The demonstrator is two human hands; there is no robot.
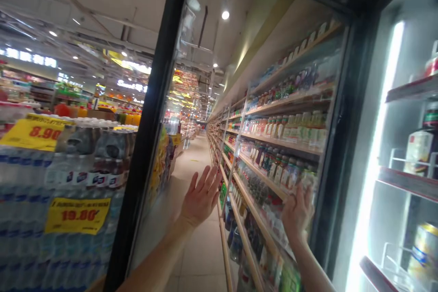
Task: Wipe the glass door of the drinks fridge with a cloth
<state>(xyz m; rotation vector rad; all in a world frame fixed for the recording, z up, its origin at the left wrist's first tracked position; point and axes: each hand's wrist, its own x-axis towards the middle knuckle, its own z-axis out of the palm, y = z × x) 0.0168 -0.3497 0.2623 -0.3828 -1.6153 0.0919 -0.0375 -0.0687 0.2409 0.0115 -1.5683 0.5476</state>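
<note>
A glass cooler door (260,114) in a black frame (150,114) stands swung open in front of me. My left hand (201,198) lies flat against the glass, fingers spread and stretched out. My right hand (298,212) also presses on the glass, close to the door's hinge-side frame (338,155), fingers up and apart. Neither hand holds anything. Through the glass I see the shop aisle and long shelves of bottled drinks (280,164).
The lit cooler interior (404,155) with racks of bottles and cans is at the right. Stacked packs of bottled water (68,178) with yellow price signs (77,214) stand at the left. A tiled aisle (195,164) runs straight ahead.
</note>
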